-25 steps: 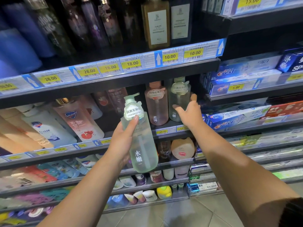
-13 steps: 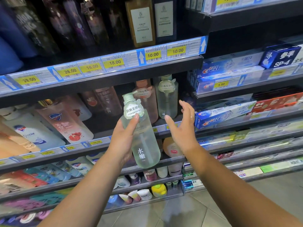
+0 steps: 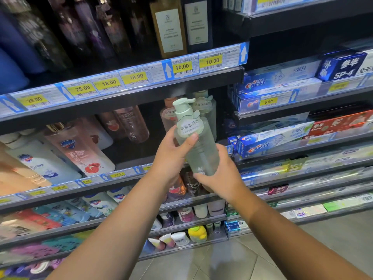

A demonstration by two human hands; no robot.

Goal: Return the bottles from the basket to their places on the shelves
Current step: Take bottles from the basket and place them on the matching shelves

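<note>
Left of pink bottle (image 3: 166,119), shelf gap (image 3: 137,152) lies free.

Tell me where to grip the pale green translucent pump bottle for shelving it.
Probably the lower half of the pale green translucent pump bottle, from the near side, as the right hand does: its body is a plain cylinder, and its pump head leans toward the shelf, best left free.
</note>
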